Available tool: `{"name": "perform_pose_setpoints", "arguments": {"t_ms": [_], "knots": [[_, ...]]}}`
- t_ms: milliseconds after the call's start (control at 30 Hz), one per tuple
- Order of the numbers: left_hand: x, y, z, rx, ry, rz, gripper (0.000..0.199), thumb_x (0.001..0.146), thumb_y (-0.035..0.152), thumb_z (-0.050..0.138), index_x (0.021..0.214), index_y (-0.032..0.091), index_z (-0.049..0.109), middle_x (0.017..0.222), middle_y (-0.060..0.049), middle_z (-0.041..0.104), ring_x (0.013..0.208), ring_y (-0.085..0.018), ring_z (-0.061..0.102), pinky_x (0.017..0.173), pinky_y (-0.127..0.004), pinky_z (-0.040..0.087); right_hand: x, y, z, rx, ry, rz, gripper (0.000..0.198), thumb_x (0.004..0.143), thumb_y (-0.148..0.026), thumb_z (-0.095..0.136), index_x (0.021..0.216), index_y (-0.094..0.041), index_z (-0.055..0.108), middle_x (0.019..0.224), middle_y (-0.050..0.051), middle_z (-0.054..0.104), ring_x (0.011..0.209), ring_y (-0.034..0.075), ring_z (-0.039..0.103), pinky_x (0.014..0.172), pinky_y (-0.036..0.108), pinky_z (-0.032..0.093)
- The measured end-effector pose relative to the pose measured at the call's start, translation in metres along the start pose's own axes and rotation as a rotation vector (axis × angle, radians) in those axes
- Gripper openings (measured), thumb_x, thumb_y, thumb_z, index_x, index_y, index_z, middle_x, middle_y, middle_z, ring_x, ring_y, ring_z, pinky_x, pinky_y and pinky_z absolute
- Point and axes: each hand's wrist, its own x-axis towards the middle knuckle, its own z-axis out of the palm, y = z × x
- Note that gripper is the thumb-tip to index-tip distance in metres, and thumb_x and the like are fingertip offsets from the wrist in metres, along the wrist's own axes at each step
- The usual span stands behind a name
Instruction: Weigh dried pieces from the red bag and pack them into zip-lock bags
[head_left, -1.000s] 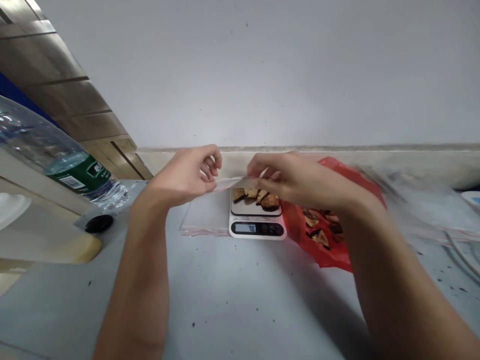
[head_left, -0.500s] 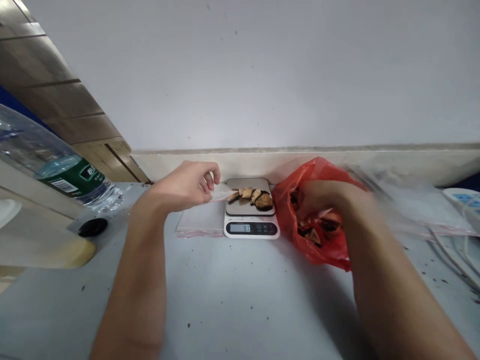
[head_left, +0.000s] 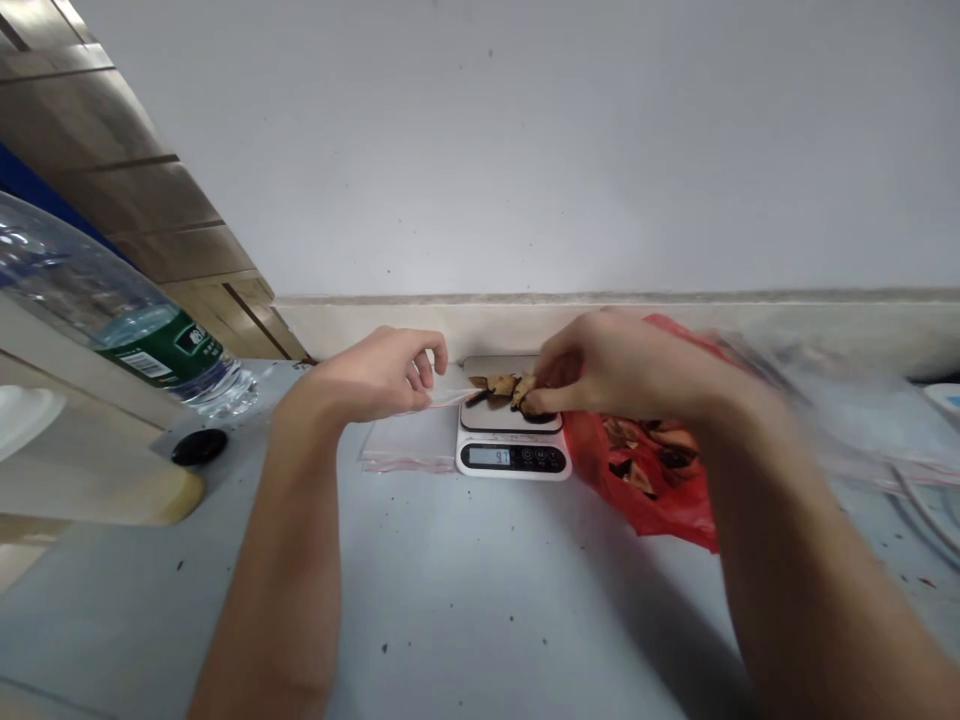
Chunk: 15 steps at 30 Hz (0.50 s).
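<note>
A white kitchen scale (head_left: 471, 470) stands by the wall, with dried dark-edged slices (head_left: 501, 384) on its plate. Its display shows what looks like a 9 and a 7. My left hand (head_left: 379, 375) pinches a small clear zip bag (head_left: 450, 384) whose edge reaches over the plate's left side. At the plate's right side, my right hand (head_left: 607, 365) has its fingers closed at a dried slice; the fingertips partly hide it. Under my right wrist lies a red plastic bag (head_left: 679, 512) holding more slices. Flat zip bags (head_left: 411, 440) lie left of the scale.
On the left are a large water bottle (head_left: 169, 350) with a green label, a black cap (head_left: 199, 447) and a whitish container (head_left: 82, 470). Clear plastic bags (head_left: 862, 400) and a cable (head_left: 919, 505) lie at the right. The wall (head_left: 525, 180) rises right behind the scale.
My right hand has come out of the red bag and moved left to the slices on the scale. My left hand still holds the zip bag. The view has shifted slightly.
</note>
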Motion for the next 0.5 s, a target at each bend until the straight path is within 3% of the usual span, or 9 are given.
{"name": "perform_pose_setpoints", "arguments": {"t_ms": [133, 233, 300, 367, 433, 500], "knots": [[0.0, 0.001, 0.0, 0.01, -0.003, -0.007, 0.026, 0.068, 0.025, 0.064, 0.093, 0.024, 0.059, 0.102, -0.008, 0.07, 0.089, -0.026, 0.07, 0.077, -0.039, 0.056, 0.029, -0.014, 0.029, -0.146, -0.023, -0.056, 0.021, 0.079, -0.014, 0.069, 0.06, -0.021, 0.066, 0.054, -0.003, 0.05, 0.055, 0.013, 0.041, 0.055, 0.03, 0.03], [-0.001, -0.001, -0.001, 0.021, -0.006, -0.006, 0.024, 0.066, 0.023, 0.064, 0.09, 0.023, 0.059, 0.099, -0.006, 0.07, 0.087, -0.024, 0.07, 0.076, -0.038, 0.056, 0.035, -0.011, 0.034, -0.171, -0.01, -0.074, 0.018, 0.08, -0.019, 0.073, 0.063, -0.021, 0.069, 0.057, 0.0, 0.058, 0.057, 0.015, 0.049, 0.056, 0.031, 0.031], [-0.001, -0.002, -0.002, 0.014, 0.012, -0.007, 0.021, 0.067, 0.023, 0.065, 0.086, 0.023, 0.058, 0.095, -0.005, 0.069, 0.083, -0.023, 0.069, 0.073, -0.036, 0.056, 0.03, -0.009, 0.03, -0.07, 0.059, -0.113, 0.006, 0.081, -0.017, 0.072, 0.076, -0.02, 0.074, 0.065, 0.001, 0.067, 0.061, 0.016, 0.056, 0.059, 0.029, 0.035], [-0.002, -0.003, -0.002, -0.011, 0.054, 0.008, 0.018, 0.068, 0.023, 0.065, 0.084, 0.023, 0.057, 0.092, -0.004, 0.069, 0.08, -0.022, 0.068, 0.071, -0.035, 0.055, 0.023, -0.01, 0.024, 0.065, 0.11, -0.201, 0.022, 0.084, -0.011, 0.067, 0.102, -0.021, 0.076, 0.071, -0.001, 0.072, 0.064, 0.015, 0.06, 0.063, 0.026, 0.04], [-0.002, -0.002, -0.002, -0.051, 0.098, 0.06, 0.017, 0.069, 0.023, 0.066, 0.083, 0.023, 0.057, 0.087, -0.002, 0.068, 0.076, -0.02, 0.067, 0.067, -0.033, 0.053, 0.018, -0.013, 0.022, 0.156, 0.073, -0.303, 0.037, 0.092, -0.012, 0.062, 0.126, -0.022, 0.071, 0.071, -0.003, 0.072, 0.063, 0.015, 0.06, 0.065, 0.026, 0.041], [-0.002, -0.002, -0.001, -0.097, 0.159, 0.152, 0.017, 0.069, 0.023, 0.067, 0.081, 0.023, 0.056, 0.082, -0.001, 0.067, 0.074, -0.019, 0.066, 0.064, -0.031, 0.052, 0.018, -0.018, 0.025, 0.173, 0.014, -0.357, 0.031, 0.1, -0.022, 0.058, 0.129, -0.021, 0.071, 0.069, -0.003, 0.069, 0.061, 0.014, 0.057, 0.065, 0.026, 0.04]]}}
